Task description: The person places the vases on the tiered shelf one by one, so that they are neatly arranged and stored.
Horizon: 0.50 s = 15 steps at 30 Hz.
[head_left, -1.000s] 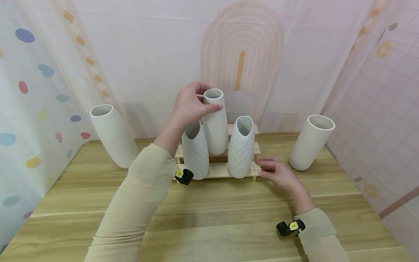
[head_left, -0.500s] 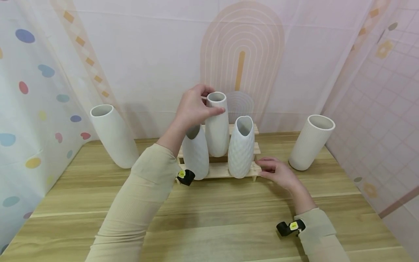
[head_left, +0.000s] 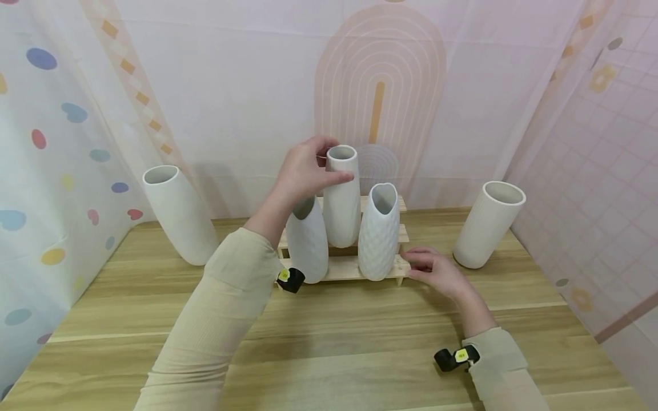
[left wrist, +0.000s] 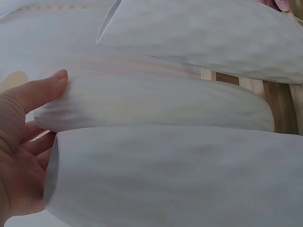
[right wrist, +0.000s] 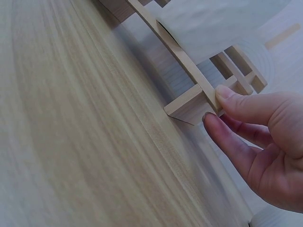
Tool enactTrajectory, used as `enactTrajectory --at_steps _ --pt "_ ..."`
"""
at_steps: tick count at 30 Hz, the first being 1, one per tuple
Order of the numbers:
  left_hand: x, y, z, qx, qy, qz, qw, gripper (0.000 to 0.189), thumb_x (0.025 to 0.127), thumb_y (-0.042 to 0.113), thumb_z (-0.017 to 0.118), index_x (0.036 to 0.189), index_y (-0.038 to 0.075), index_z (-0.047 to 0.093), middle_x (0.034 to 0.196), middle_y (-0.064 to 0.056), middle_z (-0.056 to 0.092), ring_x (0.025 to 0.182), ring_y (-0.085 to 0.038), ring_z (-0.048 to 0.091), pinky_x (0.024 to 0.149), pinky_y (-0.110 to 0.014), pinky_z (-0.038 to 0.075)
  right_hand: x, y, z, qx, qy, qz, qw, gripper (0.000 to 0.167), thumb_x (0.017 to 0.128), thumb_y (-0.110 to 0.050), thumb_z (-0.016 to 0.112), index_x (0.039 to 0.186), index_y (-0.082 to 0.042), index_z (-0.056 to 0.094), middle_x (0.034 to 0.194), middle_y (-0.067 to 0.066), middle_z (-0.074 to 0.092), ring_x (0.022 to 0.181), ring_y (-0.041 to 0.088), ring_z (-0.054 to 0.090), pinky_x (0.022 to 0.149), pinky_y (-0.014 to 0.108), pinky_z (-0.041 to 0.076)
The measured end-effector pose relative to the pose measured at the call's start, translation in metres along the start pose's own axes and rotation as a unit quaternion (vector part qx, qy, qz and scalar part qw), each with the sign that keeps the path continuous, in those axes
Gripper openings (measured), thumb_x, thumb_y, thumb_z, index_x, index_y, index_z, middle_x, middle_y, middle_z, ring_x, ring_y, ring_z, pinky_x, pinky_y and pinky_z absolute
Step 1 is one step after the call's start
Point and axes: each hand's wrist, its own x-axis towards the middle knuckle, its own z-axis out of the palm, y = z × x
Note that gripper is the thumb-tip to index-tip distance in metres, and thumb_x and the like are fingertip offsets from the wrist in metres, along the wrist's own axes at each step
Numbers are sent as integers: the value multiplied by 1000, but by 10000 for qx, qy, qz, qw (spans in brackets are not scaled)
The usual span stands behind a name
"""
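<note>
Near its rim, a slim white vase (head_left: 341,205) is held by my left hand (head_left: 304,170), thumb across the near side and fingers behind. Its base stands at the middle tier of a stepped wooden stand (head_left: 341,267). Two white vases with notched rims occupy the lowest tier: a left vase (head_left: 309,245), partly behind my left wrist, and a textured right vase (head_left: 379,234). At that tier's right end, my right hand (head_left: 437,271) pinches the shelf edge (right wrist: 204,90) between thumb and fingers, as the right wrist view shows.
A tall white vase (head_left: 180,217) leans in view on the table's left side. Another white, ribbed vase (head_left: 488,225) stands to the right, beyond my right hand. The wooden table (head_left: 349,342) ends at a patterned cloth backdrop (head_left: 247,103).
My left hand has moved the slim vase slightly right and down, nearer the front of the middle tier. The right hand has kept its place on the stand.
</note>
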Motion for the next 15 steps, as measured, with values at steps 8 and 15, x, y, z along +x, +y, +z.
enactTrajectory --at_steps 8,15 --pt "-2 0 2 230 234 108 9994 53 79 19 85 125 5 63 110 -7 66 92 -22 60 81 -33 52 0 -1 0 -24 -44 42 10000 38 93 -6 70 127 8 62 133 25 53 110 37 60 93 45 50" --pt "-1 0 1 138 167 18 9998 56 79 19 85 128 6 61 115 -7 66 97 -22 63 83 -35 53 0 -1 0 -40 -15 65 10000 38 93 -7 70 127 8 62 133 25 53 111 37 59 94 47 50"
